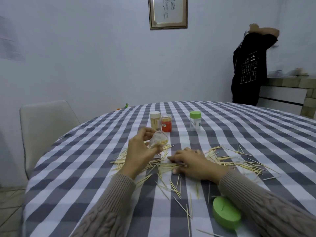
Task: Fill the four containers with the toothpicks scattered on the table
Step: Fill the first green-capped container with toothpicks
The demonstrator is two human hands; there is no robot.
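My left hand (138,151) grips the tilted clear container (158,139), mouth facing right toward my right hand (193,162), whose fingers press flat on the crosswise toothpicks (171,165).

- The fingertips of the right hand (191,162) are being hidden among the pale wooden toothpicks (222,159), so any pinch cannot be told.
- The lower part of the clear plastic container (158,140) is being covered by the left hand (140,152).
- The round green lid (225,215) is being partly overlapped by the knitted beige right sleeve (266,207).
- The standing person in dark clothing (248,69) is being blurred.
- The small labels on the three upright capped jars (161,121) are being left unreadable.
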